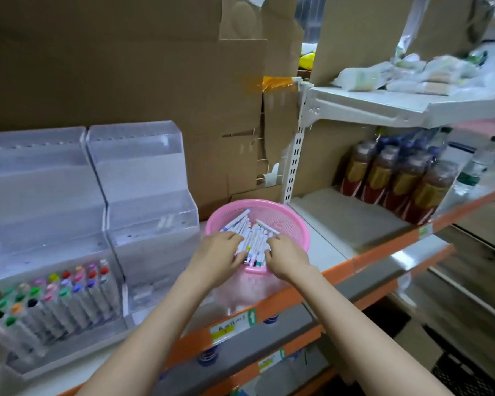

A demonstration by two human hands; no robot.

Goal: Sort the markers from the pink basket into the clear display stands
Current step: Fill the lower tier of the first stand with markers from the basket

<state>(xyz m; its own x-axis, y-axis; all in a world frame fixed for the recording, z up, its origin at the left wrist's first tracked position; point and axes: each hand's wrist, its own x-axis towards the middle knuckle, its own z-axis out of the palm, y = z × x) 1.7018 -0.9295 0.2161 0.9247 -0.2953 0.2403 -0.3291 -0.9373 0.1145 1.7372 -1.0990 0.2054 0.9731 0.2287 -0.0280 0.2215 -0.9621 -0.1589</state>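
Slim white markers (pixel 255 238) are pointed away inside the pink mesh basket (pixel 292 224). Bunches are gripped by left hand (pixel 220 251) and right hand (pixel 286 257).

We've got brown cardboard (pixel 126 67) walling off the whole back, with a strip of orange tape (pixel 277 84) stuck on it. A white slotted upright (pixel 295 158) carries a white upper shelf (pixel 383 107) piled with blurry plastic-wrapped packets (pixel 412 75). Below that sit dark bottles (pixel 389 178) with red and gold labels, and a clear bottle (pixel 477 167) just beside them. The orange shelf edge (pixel 383 250) has price tags (pixel 226 328) on it.
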